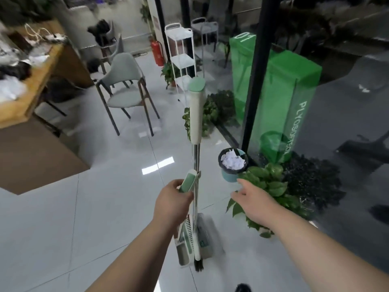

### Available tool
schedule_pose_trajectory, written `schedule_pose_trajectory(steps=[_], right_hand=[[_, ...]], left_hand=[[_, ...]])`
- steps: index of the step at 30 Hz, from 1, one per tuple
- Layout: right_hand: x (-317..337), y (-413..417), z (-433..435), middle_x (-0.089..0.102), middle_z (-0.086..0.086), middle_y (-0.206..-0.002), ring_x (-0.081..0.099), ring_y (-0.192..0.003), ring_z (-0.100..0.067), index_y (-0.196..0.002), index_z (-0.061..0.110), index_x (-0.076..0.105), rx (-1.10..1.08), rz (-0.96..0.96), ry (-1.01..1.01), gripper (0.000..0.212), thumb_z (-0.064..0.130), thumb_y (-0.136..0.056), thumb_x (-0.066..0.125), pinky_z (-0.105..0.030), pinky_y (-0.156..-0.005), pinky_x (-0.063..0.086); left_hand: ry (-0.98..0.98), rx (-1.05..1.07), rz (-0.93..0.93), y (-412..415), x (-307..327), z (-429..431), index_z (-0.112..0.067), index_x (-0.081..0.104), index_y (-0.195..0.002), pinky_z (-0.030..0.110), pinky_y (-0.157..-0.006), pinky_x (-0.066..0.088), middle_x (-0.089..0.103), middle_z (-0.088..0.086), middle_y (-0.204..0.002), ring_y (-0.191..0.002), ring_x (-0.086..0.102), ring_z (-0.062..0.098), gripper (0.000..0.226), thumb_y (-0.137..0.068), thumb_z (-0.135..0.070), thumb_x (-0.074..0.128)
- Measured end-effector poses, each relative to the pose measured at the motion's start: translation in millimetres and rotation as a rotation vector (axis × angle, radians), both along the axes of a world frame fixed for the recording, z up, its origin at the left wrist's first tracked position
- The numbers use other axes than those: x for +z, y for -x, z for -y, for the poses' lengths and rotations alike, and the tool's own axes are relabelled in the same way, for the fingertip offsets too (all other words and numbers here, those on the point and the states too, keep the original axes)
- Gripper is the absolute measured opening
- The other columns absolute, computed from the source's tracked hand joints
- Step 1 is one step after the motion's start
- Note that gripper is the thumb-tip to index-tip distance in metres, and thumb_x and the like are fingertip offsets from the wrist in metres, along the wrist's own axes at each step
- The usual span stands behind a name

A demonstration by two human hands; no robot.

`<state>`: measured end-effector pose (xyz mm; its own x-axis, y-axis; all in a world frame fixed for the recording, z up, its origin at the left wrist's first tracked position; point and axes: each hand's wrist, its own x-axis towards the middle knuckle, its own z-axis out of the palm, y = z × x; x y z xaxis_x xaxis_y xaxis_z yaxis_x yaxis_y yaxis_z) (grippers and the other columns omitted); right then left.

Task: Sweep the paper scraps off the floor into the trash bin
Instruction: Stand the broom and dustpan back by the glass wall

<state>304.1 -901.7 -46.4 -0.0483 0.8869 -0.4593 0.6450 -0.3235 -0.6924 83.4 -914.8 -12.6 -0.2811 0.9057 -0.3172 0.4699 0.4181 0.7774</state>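
Left hand (172,199) with its grip clamped on the green dustpan handle (188,183), broom (196,131) upright alongside, right hand (252,202) spread empty, paper scraps (233,161) filling the trash bin (230,177) on the floor (84,207) by a plant (267,182).

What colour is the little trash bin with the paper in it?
The trash bin is light blue with a black bag liner, seen in the head view.

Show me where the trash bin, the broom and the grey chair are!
trash bin (230,177): head view, on its blue outer wall below the black liner.
broom (196,114): head view, on the white upper handle.
grey chair (124,100): head view, on the seat cushion.
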Motion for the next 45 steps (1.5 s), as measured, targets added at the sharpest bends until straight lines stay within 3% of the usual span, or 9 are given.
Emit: schedule_pose_trajectory(steps=[9,16,23,28,31,34,38,42,45], right_hand=[[-9.5,8.0,-167.2,0.049,-0.001,-0.147,0.052,-0.125,-0.019,-0.157,0.027,0.025,0.058,0.010,0.080,0.063,0.039,-0.100,0.050,-0.028,-0.094,0.038],[-31.3,39.6,-309.0,0.051,0.001,-0.146,0.055,-0.117,-0.020,-0.156,0.026,0.028,-0.002,0.118,0.121,0.065,0.040,-0.096,0.051,-0.034,-0.098,0.044],[-31.8,81.5,-445.0,0.064,-0.008,-0.122,0.060,-0.108,-0.029,-0.136,0.011,0.043,-0.167,0.164,0.157,0.043,0.029,-0.097,0.050,-0.044,-0.096,0.049],[-42.5,82.6,-516.1,0.067,-0.004,-0.113,0.063,-0.103,-0.027,-0.139,0.018,0.045,-0.252,0.111,0.214,0.045,0.032,-0.097,0.052,-0.040,-0.087,0.050],[-52.1,72.8,-558.8,0.066,0.002,-0.114,0.063,-0.103,-0.023,-0.150,0.024,0.037,-0.278,0.111,0.229,0.056,0.036,-0.097,0.053,-0.038,-0.094,0.049],[-63.7,61.1,-603.1,0.065,-0.008,-0.121,0.065,-0.102,-0.026,-0.148,0.017,0.038,-0.283,0.123,0.244,0.053,0.034,-0.099,0.052,-0.037,-0.089,0.051],[-75.2,42.7,-659.4,0.052,0.005,-0.140,0.063,-0.099,-0.015,-0.157,0.030,0.024,-0.301,0.084,0.280,0.065,0.041,-0.099,0.051,-0.033,-0.086,0.053],[-85.2,25.5,-699.3,0.054,0.003,-0.136,0.062,-0.075,-0.012,-0.157,0.029,0.024,-0.333,0.082,0.276,0.063,0.039,-0.100,0.050,-0.027,-0.064,0.047],[-93.7,18.3,-713.0,0.052,0.003,-0.143,0.062,-0.099,-0.013,-0.158,0.030,0.023,-0.347,0.081,0.313,0.064,0.043,-0.101,0.050,-0.029,-0.085,0.049]], left_hand=[[-0.054,0.168,-0.005,26.3,0.0,-164.5,-0.026,0.065,-0.124,0.028,-0.057,0.043,0.069,-0.002,-0.080,-0.057,0.056,0.019,0.039,-0.085,-0.020,0.064],[-0.083,0.089,0.013,50.6,-24.8,-326.7,-0.028,0.063,-0.125,0.027,-0.056,0.043,0.066,-0.005,-0.074,-0.056,0.058,0.018,0.037,-0.089,-0.021,0.060],[-0.064,0.006,0.170,67.9,-25.3,-488.1,-0.028,0.064,-0.122,0.023,-0.053,0.040,0.067,-0.009,-0.074,-0.051,0.055,0.008,0.032,-0.090,-0.020,0.063],[0.003,-0.020,0.279,57.3,-41.1,-584.0,-0.032,0.069,-0.097,0.033,-0.060,0.047,0.066,-0.001,-0.076,-0.064,0.058,0.020,0.020,-0.092,-0.016,0.059],[0.026,-0.027,0.281,44.9,-55.2,-638.6,-0.037,0.063,-0.077,0.033,-0.058,0.042,0.060,0.003,-0.071,-0.061,0.051,0.020,0.026,-0.092,-0.016,0.058],[0.042,-0.021,0.270,28.9,-71.7,-688.5,-0.022,0.064,-0.079,0.030,-0.055,0.035,0.051,0.001,-0.065,-0.055,0.042,0.018,0.016,-0.092,-0.018,0.057],[0.081,0.009,0.257,7.5,-94.3,-742.5,-0.016,0.061,-0.077,0.029,-0.054,0.034,0.047,0.003,-0.065,-0.057,0.040,0.020,0.016,-0.092,-0.017,0.056],[0.109,0.012,0.288,-14.2,-110.5,-779.5,-0.031,0.060,-0.076,0.029,-0.054,0.038,0.051,0.003,-0.067,-0.058,0.044,0.019,0.022,-0.094,-0.019,0.056],[0.128,0.015,0.320,-28.2,-122.5,-797.6,-0.030,0.065,-0.082,0.033,-0.058,0.043,0.057,0.004,-0.073,-0.061,0.049,0.020,0.017,-0.093,-0.019,0.057]])
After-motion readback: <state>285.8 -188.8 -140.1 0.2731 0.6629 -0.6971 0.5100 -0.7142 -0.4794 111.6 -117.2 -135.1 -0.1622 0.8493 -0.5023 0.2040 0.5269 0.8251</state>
